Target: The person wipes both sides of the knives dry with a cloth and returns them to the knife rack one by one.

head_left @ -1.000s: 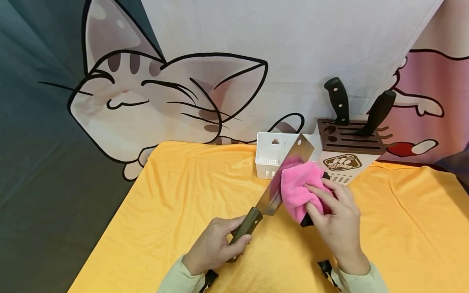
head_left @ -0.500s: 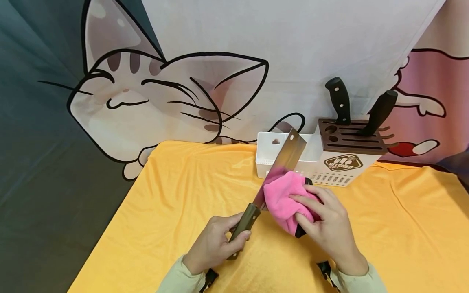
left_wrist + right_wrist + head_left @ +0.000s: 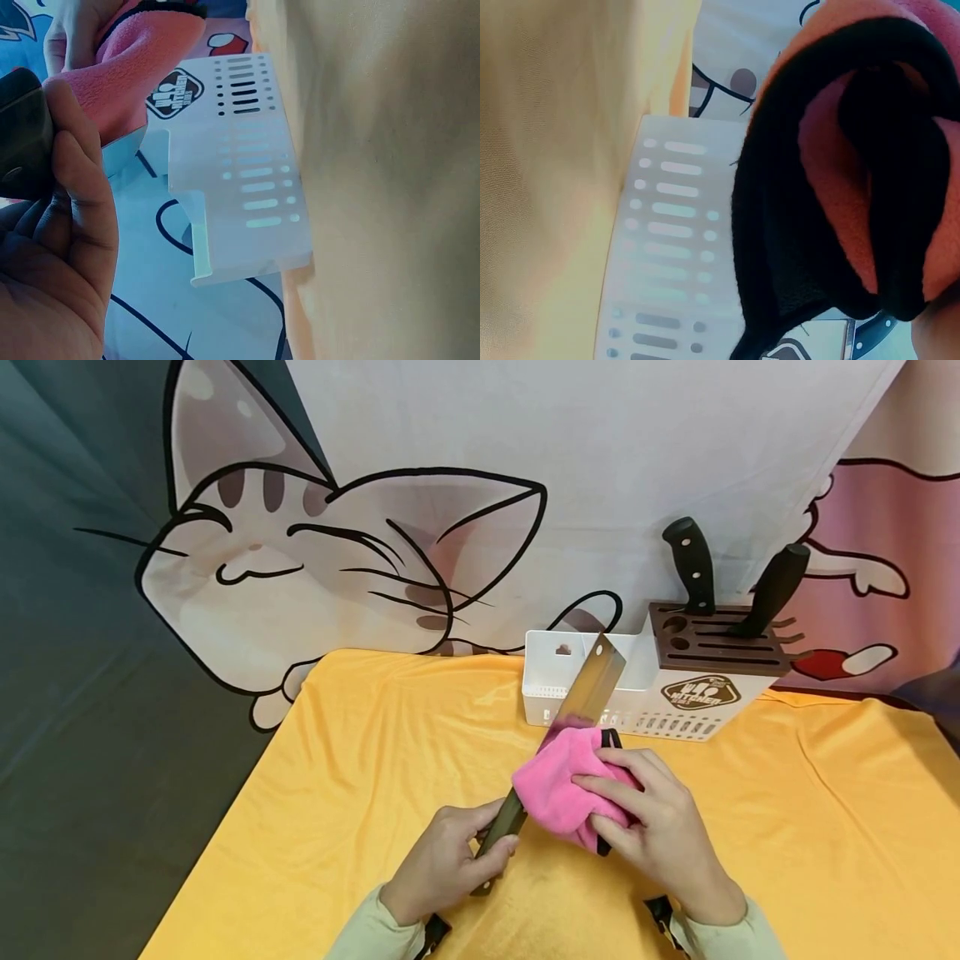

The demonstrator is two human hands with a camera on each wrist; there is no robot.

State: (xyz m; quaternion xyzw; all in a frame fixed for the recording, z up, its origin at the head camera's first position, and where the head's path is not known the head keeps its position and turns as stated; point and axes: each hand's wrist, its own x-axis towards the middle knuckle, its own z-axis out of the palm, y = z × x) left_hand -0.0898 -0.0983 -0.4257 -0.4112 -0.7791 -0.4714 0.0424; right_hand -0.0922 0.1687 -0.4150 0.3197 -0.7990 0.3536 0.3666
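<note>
A cleaver point(image 3: 592, 683) slants up and away over the table, its broad blade pointing toward the white rack. My left hand point(image 3: 448, 858) grips its dark handle point(image 3: 501, 827), fingers curled round it; the left wrist view shows the same grip close up. Bunched in my right hand point(image 3: 667, 827) is a pink cloth point(image 3: 558, 789) with black edging, pinched between thumb and fingers. The cloth lies against the lower blade near the handle and hides that part. In the right wrist view the folded cloth point(image 3: 832, 202) covers most of the fingers.
Behind the cleaver stands a white knife rack point(image 3: 678, 702) with a brown slotted top point(image 3: 712, 647). Two black-handled knives point(image 3: 693, 568) stand in it. A yellow cloth point(image 3: 360, 760) covers the table, and a cat-print curtain point(image 3: 247, 568) hangs behind.
My right hand has drawn the pink cloth down along the blade, toward the handle and to the left. The left hand stays nearly still, while the blade has tilted slightly.
</note>
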